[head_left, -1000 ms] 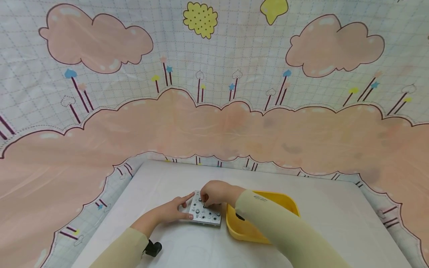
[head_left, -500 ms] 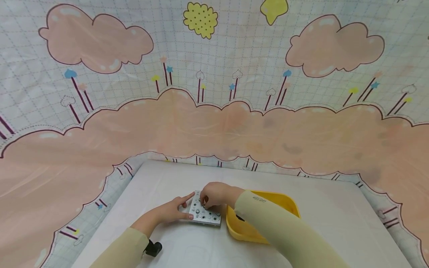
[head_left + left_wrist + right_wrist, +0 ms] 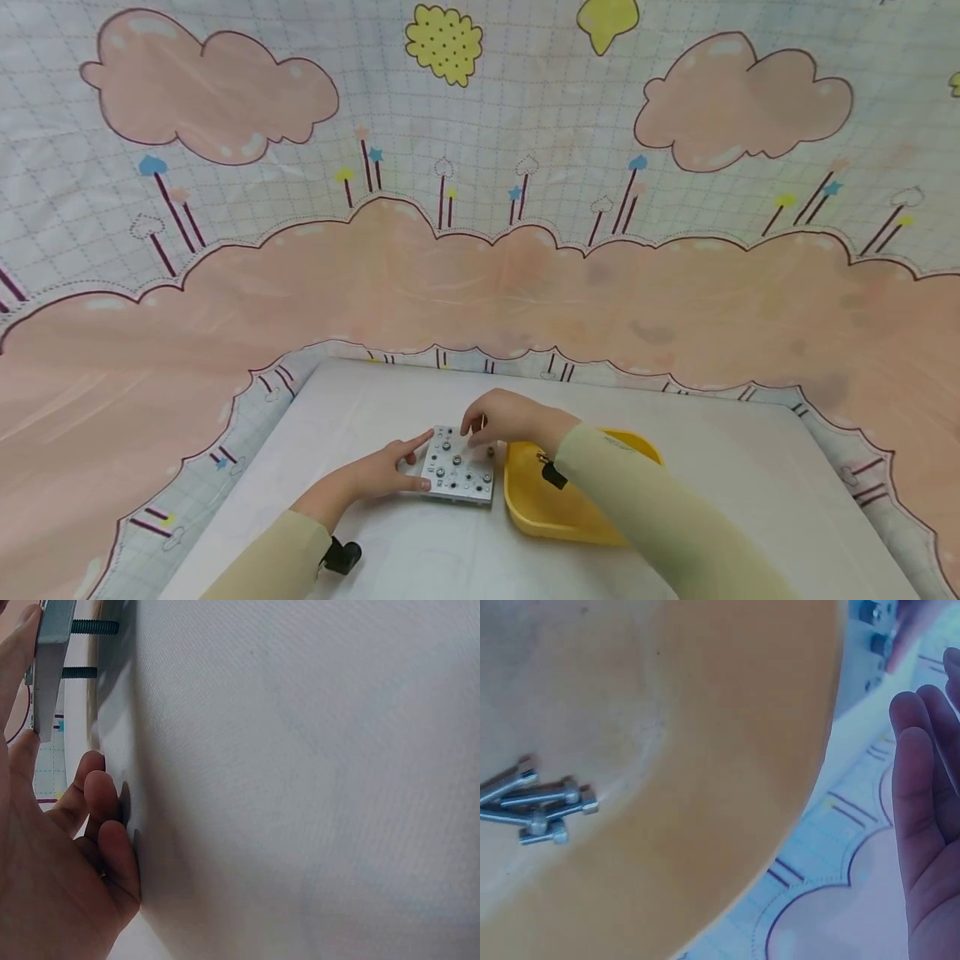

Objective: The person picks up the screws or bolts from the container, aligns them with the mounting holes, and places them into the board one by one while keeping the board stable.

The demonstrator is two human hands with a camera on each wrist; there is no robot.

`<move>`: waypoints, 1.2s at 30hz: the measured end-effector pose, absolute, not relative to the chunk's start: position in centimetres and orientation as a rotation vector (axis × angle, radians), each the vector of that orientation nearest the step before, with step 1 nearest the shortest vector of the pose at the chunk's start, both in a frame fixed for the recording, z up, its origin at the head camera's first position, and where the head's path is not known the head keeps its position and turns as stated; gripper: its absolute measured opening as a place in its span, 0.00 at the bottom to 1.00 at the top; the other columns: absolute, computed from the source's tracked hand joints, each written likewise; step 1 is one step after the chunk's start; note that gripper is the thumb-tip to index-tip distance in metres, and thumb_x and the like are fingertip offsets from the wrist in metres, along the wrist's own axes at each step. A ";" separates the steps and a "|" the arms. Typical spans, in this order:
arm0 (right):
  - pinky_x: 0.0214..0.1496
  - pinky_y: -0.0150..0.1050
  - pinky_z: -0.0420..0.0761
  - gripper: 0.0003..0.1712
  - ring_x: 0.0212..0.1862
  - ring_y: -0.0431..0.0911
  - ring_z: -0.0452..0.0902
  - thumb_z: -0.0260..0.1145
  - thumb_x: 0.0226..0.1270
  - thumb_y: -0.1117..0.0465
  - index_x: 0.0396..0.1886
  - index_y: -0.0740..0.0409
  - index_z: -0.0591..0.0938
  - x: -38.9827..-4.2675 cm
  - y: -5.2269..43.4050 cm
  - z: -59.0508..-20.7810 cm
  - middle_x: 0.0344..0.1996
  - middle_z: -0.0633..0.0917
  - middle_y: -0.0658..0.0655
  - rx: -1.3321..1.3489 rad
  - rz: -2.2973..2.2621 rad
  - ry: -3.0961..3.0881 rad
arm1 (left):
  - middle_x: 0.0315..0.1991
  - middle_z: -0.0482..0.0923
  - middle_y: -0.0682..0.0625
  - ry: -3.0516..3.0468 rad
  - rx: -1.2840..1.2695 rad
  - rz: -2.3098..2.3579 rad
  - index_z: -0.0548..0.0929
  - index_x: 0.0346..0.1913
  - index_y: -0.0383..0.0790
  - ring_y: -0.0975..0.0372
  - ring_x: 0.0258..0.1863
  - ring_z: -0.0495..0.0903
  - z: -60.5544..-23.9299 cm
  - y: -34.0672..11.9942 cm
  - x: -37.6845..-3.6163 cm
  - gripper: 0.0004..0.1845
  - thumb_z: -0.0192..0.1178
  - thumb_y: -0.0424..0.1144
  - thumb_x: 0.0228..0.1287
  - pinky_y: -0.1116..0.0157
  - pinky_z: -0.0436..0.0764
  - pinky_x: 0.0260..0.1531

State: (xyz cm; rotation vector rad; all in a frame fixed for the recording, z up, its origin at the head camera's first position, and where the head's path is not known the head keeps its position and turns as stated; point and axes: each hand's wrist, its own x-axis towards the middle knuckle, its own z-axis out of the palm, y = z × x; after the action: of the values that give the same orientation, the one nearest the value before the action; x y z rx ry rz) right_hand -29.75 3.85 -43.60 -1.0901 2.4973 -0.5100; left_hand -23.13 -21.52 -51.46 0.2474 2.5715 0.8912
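A silver metal plate [image 3: 450,492] with several socket-head screws in its top lies near the middle of the table. My left hand [image 3: 378,471] touches its left side, index finger and thumb spread along the edge and the other fingers bent below. In the left wrist view, two threaded screw ends [image 3: 94,628] stick out under the plate. My right hand [image 3: 510,419] hovers above the plate's far right corner, thumb and index finger apart, with nothing visible between them. In the right wrist view, several loose screws [image 3: 544,799] lie in a yellow basin [image 3: 742,750].
The yellow basin [image 3: 540,521] stands right of the plate, with the right forearm crossing over it. White cloth [image 3: 420,558] covers the table. A curtain printed with clouds [image 3: 525,292] hangs behind and around the table.
My right hand has let go of a screw on the plate and moved up and to the right, its fingers spreading. The left hand stays at the plate's edge.
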 end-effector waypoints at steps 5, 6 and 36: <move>0.40 0.33 0.76 0.09 0.35 0.37 0.75 0.72 0.65 0.57 0.44 0.50 0.89 -29.3 6.0 -42.9 0.29 0.82 0.40 -1.079 -0.639 2.498 | 0.51 0.69 0.49 2.580 0.242 0.881 0.57 0.78 0.62 0.54 0.48 0.69 -51.5 -21.5 -23.2 0.51 0.72 0.60 0.53 0.48 0.69 0.53; 0.40 0.33 0.76 0.09 0.35 0.38 0.76 0.72 0.65 0.57 0.43 0.51 0.89 -29.2 6.5 -42.8 0.29 0.82 0.40 -1.072 -0.661 2.501 | 0.51 0.69 0.49 2.581 0.244 0.881 0.57 0.78 0.62 0.54 0.48 0.68 -51.6 -21.5 -23.2 0.51 0.72 0.60 0.53 0.49 0.68 0.52; 0.36 0.35 0.76 0.02 0.31 0.40 0.74 0.73 0.62 0.59 0.34 0.49 0.88 -28.5 16.0 -47.5 0.26 0.81 0.43 -0.869 -0.625 2.480 | 0.49 0.68 0.51 2.586 0.262 0.907 0.58 0.78 0.60 0.55 0.47 0.68 -51.8 -21.5 -23.1 0.51 0.73 0.58 0.52 0.50 0.68 0.51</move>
State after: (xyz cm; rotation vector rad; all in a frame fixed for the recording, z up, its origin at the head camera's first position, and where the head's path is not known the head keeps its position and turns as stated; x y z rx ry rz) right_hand -28.47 16.02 -47.55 -0.8688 2.4798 -0.6252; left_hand -23.14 -21.54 -51.78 0.2625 2.5865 0.9068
